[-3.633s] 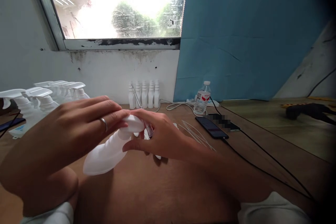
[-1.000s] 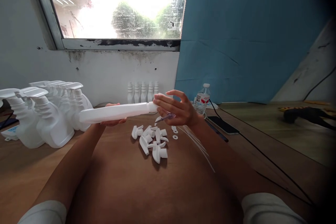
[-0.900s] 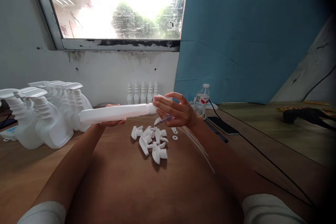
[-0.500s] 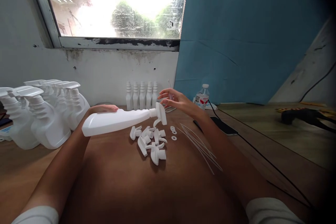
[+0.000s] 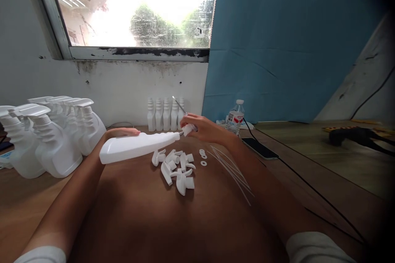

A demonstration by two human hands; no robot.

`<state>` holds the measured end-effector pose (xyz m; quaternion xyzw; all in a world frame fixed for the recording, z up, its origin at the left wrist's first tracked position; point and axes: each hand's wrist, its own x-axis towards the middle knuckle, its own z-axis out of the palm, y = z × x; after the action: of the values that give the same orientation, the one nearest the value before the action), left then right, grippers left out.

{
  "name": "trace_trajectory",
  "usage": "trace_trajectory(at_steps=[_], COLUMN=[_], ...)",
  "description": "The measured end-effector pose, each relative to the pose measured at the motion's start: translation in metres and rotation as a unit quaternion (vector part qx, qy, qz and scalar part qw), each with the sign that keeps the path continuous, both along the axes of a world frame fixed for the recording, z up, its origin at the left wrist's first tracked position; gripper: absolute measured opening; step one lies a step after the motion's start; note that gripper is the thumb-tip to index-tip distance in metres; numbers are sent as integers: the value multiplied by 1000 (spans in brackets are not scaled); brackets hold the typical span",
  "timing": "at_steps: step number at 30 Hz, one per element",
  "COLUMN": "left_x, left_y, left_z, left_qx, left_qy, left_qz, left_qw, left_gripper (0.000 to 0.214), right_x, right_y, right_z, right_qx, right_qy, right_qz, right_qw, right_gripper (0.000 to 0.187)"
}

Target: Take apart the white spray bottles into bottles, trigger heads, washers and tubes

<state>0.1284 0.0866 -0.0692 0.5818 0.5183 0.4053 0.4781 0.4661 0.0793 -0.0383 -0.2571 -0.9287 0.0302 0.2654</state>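
Note:
My left hand is wrapped round the far side of a white spray bottle, most fingers hidden behind it. The bottle lies tilted in the air, its neck pointing right. My right hand closes on a white trigger spray head, held just off the bottle's neck, with a short greyish piece showing between them. A thin metal rod, like a screwdriver shaft, sticks up from behind the right fingers; its lower end is hidden. Below lie several loose trigger spray heads in a cluster.
Assembled spray bottles crowd the left side. Several narrow white bottles stand by the wall. White washers and thin tubes lie right of centre. A water bottle and a phone with a cable are further right.
My right hand has moved down and left and closed on the spray head, which has come away from the bottle's neck. The metal rod now leans left. The left hand has barely shifted.

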Motion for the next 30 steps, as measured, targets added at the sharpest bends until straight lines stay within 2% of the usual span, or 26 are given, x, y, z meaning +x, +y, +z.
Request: trace_trajectory(at_steps=[3, 5, 10, 14, 19, 25, 30], left_x=[-20, -35, -54, -50, -39, -22, -8], left_y=[7, 19, 57, 93, 141, 180, 197], left_z=[-13, -22, -49, -67, -83, -86, -92], left_qx=[-81, -102, -53, 35, 121, 174, 218], left_qy=[-7, -32, -85, -96, -64, -33, -24], left_qz=[-19, 2, 62, 138, 302, 413, 438], left_qw=[996, 994, 993, 985, 943, 893, 872], left_gripper=[30, 35, 38, 34, 31, 34, 35], right_x=[15, 29, 69, 87, 103, 116, 117], right_y=[6, 9, 10, -7, -32, -44, -47], right_z=[5, 11, 30, 46, 60, 66, 68], right_qx=[60, 80, 144, 202, 214, 215, 210], right_qy=[19, 28, 115, 220, 331, 363, 376], right_qz=[-34, -76, -186, -256, -308, -307, -293], right_qw=[997, 993, 965, 919, 866, 853, 853], right_gripper=[25, 24, 17, 19, 23, 23, 28])
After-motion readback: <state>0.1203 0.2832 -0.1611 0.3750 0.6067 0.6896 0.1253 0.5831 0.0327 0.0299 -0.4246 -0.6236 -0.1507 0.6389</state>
